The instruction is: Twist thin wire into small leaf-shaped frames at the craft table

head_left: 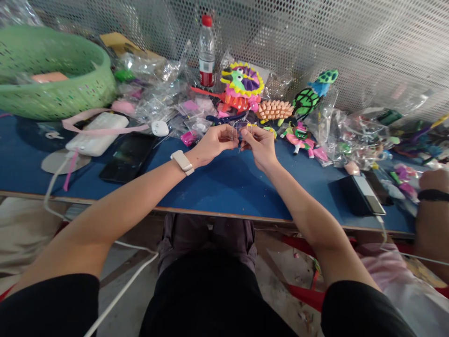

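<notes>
A blue table [224, 187] runs across in front of me, its near edge just beyond my lap, with a bare patch between my forearms. Beside my left arm lie one black phone [129, 158] and one white device [101, 133]; right of my right arm, one dark device [359, 194] sits close to the near edge. At the far side of the bare patch, my left hand [212, 145] and right hand [262, 146] meet, thumbs and fingertips pinching a small wiry piece [240, 136] between them. One thin end seems to point down toward me; my fingers hide the rest, so I cannot tell its long axis. Beyond, clutter leaves little room: at least four colourful figures [275, 110], heaped clear bags [154, 98], one red-capped bottle [206, 61] and one green basket [70, 98], before a perforated screen [298, 32].
</notes>
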Available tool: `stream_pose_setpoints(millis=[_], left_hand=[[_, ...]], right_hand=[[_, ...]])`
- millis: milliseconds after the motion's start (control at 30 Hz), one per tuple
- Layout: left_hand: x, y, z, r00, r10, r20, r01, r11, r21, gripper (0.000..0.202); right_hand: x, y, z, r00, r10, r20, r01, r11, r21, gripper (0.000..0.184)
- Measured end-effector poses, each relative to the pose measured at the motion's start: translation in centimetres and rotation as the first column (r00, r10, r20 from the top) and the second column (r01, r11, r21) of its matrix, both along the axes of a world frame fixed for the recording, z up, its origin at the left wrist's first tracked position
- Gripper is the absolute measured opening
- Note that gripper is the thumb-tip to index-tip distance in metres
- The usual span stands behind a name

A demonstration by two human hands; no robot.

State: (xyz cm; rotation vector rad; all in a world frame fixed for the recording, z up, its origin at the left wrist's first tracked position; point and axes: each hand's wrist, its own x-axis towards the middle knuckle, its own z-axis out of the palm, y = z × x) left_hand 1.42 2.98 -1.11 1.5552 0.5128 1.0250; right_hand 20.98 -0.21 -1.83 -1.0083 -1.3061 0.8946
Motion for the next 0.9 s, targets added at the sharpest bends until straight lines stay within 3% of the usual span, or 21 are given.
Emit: stream_pose_setpoints(millis=[467,900], left_hand=[[-0.5,0.7,-0.5,1.0,0.007,-0.006,-0.007,0.998,-0.056,0.055],[-0.3,1.0,-1.2,0.999,0.037,-0.006,-0.037,0.996,-0.078,0.054]], right_hand=[[0.4,0.5,-0.7,1.0,-0.003,0.005,0.003,1.0,-0.019,0.063],[0.0,0.6,-1.1,0.999,-0.031,-0.034,0.03,0.998,-0.047,0.064]])
